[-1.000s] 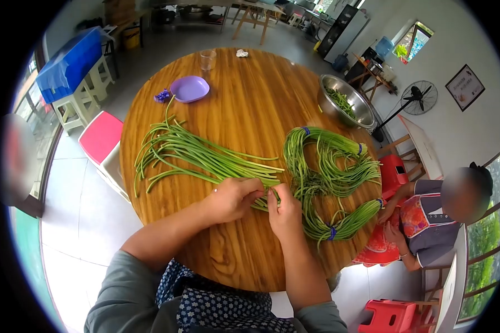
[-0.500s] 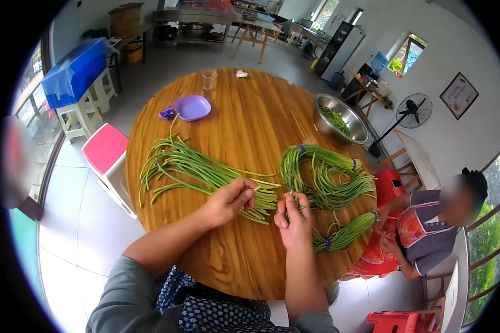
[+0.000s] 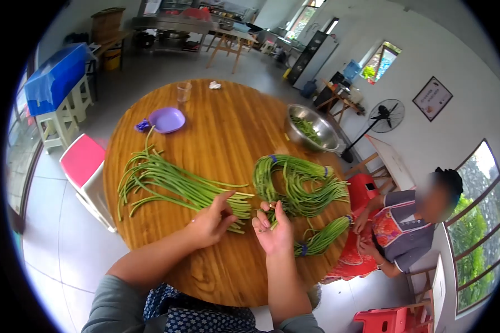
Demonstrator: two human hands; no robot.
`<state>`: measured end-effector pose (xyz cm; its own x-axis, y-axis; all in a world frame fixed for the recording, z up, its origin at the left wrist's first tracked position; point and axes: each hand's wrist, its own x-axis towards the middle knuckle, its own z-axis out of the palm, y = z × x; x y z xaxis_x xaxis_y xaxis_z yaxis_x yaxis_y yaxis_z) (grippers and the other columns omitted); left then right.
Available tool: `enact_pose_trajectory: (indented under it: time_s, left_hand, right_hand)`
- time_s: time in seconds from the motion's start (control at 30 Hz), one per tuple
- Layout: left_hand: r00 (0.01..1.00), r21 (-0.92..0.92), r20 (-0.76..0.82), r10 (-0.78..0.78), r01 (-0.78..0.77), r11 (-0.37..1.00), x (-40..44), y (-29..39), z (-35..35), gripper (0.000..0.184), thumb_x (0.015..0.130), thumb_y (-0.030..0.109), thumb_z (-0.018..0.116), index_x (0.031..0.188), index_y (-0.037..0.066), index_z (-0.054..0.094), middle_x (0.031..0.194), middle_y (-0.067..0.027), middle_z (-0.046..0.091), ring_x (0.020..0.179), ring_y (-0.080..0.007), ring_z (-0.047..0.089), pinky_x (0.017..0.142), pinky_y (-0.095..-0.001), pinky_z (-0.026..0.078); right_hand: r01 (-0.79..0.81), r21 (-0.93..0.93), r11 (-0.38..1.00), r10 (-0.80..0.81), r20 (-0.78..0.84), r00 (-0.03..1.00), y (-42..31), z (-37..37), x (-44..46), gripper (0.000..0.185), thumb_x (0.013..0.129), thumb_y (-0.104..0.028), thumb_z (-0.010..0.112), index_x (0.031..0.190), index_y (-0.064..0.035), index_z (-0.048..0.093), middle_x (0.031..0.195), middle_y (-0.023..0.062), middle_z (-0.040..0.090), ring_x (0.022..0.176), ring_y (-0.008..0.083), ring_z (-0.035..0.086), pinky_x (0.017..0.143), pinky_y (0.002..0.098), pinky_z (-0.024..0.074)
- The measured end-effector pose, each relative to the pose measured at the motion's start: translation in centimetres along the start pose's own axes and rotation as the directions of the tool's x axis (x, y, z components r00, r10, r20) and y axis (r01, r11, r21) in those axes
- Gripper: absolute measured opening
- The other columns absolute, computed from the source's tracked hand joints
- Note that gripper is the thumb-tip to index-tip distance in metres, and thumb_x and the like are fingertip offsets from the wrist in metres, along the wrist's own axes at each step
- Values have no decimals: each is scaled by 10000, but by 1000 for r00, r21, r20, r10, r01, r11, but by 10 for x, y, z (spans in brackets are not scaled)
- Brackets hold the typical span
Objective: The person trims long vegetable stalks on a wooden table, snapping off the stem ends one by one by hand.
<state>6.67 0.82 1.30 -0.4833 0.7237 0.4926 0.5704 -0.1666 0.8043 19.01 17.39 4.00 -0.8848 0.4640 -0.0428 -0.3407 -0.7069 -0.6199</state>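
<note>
Stems (image 3: 166, 180) lie left of centre in the frame, left hand (image 3: 212, 223) loosely spread by their ends. Right hand (image 3: 278, 232) is curled round some short bits (image 3: 273, 225) mid-frame, and I'd keep that hold light so they don't bruise

Long, slender, loose green stems (image 3: 175, 180) are spread flat in a fan on the round brown wooden table (image 3: 216, 136), paler ends turned rightward; short green stem pieces (image 3: 273, 224) are held in the right hand (image 3: 276, 234).
</note>
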Motion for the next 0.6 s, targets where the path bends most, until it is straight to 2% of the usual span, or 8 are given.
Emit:
enact_pose_trajectory:
  time_s: [0.07, 0.13, 0.2, 0.23, 0.4, 0.47, 0.53, 0.6]
  left_hand:
    - [1000, -6, -3, 17, -17, 1000, -1, -1, -2, 610, 892, 35, 660, 1409, -6, 340, 875, -130, 625, 803, -297, 648, 736, -369, 518]
    - [1000, -15, -1, 20, -20, 1000, 0, 0, -2, 604, 894, 33, 659, 1407, -9, 343, 882, -126, 622, 812, -284, 649, 746, -362, 516]
    - [999, -10, 5, -38, 38, 999, 0, 4, -3, 599, 899, 25, 651, 1407, -14, 337, 884, -125, 624, 818, -273, 648, 759, -358, 515]
    - [1000, -20, 3, -31, 31, 999, 1, 6, -3, 577, 903, 27, 648, 1397, -18, 353, 885, -123, 626, 814, -269, 649, 755, -353, 517]
    - [998, -17, 28, -51, 52, 999, 2, 7, -6, 504, 907, 25, 639, 1354, -15, 411, 873, -124, 629, 797, -274, 653, 739, -348, 518]
    - [996, 3, 61, -62, 62, 998, 3, 8, -8, 472, 905, 17, 636, 1332, -4, 438, 871, -129, 631, 786, -280, 651, 725, -352, 516]
    - [995, -2, 65, -75, 75, 997, 3, 9, -8, 461, 904, 15, 636, 1324, 0, 448, 869, -131, 631, 783, -281, 649, 715, -355, 514]
    - [994, 10, 59, -87, 87, 996, 2, 7, -8, 450, 903, 13, 637, 1316, 5, 459, 868, -133, 631, 779, -282, 646, 706, -358, 513]
  right_hand:
    - [35, 296, 955, -27, -30, 999, -17, -3, -1, 203, 1036, -284, 483, 965, -103, 543, 969, 71, 531, 668, 170, 426, 618, 304, 346]
    - [69, 317, 946, -71, -4, 997, -38, -2, -3, 236, 1039, -305, 465, 967, -91, 532, 954, 75, 516, 767, 207, 447, 673, 339, 368]
    - [188, 356, 915, -134, -172, 976, -56, 10, -7, 251, 1041, -335, 447, 1000, -97, 517, 944, 73, 509, 829, 228, 463, 721, 368, 389]
    - [191, 392, 900, -156, -118, 981, -63, -3, -6, 265, 1040, -348, 435, 1036, -91, 500, 962, 74, 516, 878, 239, 478, 750, 386, 405]
    - [323, 384, 865, -246, -237, 940, -91, -25, 14, 304, 1059, -326, 386, 1001, -45, 485, 935, 71, 542, 826, 202, 490, 718, 336, 412]
    - [356, 399, 845, -171, -429, 887, -110, -34, 41, 301, 1060, -330, 392, 1000, -47, 474, 927, 101, 578, 755, 188, 496, 640, 312, 425]
    - [361, 387, 848, -150, -478, 865, -137, -41, 79, 321, 1051, -363, 415, 1000, -49, 458, 913, 127, 605, 714, 181, 500, 591, 306, 433]
    - [352, 279, 894, -202, -450, 870, -177, -58, 136, 354, 1033, -414, 445, 1027, -61, 437, 980, 123, 605, 755, 198, 537, 636, 315, 474]
